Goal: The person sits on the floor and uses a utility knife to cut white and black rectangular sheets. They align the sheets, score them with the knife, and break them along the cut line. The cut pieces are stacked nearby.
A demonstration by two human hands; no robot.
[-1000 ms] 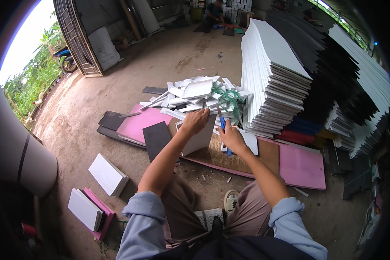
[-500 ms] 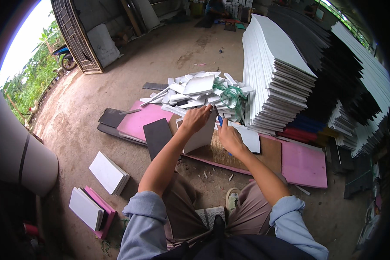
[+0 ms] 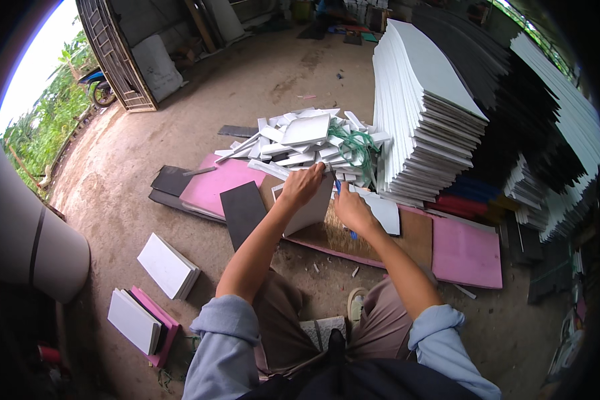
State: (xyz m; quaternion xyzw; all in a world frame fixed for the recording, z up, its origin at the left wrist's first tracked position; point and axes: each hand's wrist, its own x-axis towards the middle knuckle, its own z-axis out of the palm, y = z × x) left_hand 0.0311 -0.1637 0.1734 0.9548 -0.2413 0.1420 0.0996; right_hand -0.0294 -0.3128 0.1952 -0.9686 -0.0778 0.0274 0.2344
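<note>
My left hand [image 3: 303, 186] pinches the top edge of a white foam sheet [image 3: 310, 215], which stands tilted on a brown board [image 3: 413, 235]. In my right hand [image 3: 354, 212] is a blue-handled knife [image 3: 353, 235], its dark blade pointing up beside the sheet's right edge. Most of the handle is hidden by my fingers. A dark grey sheet [image 3: 243, 212] leans just left of the white one. Behind both hands lies a heap of white foam offcuts [image 3: 305, 132] with tangled green string [image 3: 359, 148] on its right side.
Tall stacks of white sheets [image 3: 413, 113] and black sheets [image 3: 470, 53] rise at the right. Pink sheets [image 3: 467, 253] extend under the board. At the lower left, cut white pieces [image 3: 167, 265] and a small white, black and pink pile [image 3: 140, 323] lie on the floor near a large white roll [image 3: 60, 253].
Both hands keep their grips. My right hand and the knife have shifted very slightly left, and my right forearm has moved a little left too.
</note>
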